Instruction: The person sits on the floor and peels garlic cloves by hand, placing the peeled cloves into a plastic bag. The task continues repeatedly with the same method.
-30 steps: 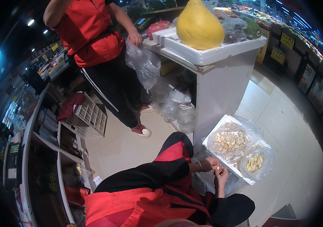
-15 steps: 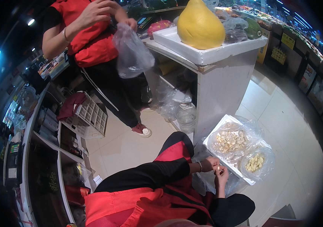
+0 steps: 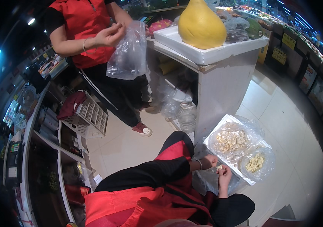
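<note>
My right hand (image 3: 224,175) pinches a small pale garlic clove (image 3: 220,167) between its fingertips, beside the near edge of a white foam tray (image 3: 241,174). Just left of it, my left hand (image 3: 208,162) has its fingers pressed together; whatever they hold is too small to make out. On the tray lies an open clear plastic bag with a heap of whitish unpeeled garlic cloves (image 3: 231,140). Closer to my right hand, another clear bag holds yellowish peeled cloves (image 3: 255,162).
A white counter (image 3: 222,94) rises beyond the tray, carrying a foam tray with a large yellow pomelo (image 3: 201,26). A co-worker in a red vest (image 3: 89,49) stands ahead at left with a clear plastic bag (image 3: 127,53). A crate (image 3: 91,117) and shelves (image 3: 59,151) line the left.
My hands have drawn slightly apart, the clove staying in the right fingers. The co-worker's raised hand has come down, and the plastic bag has shifted left and spread out.
</note>
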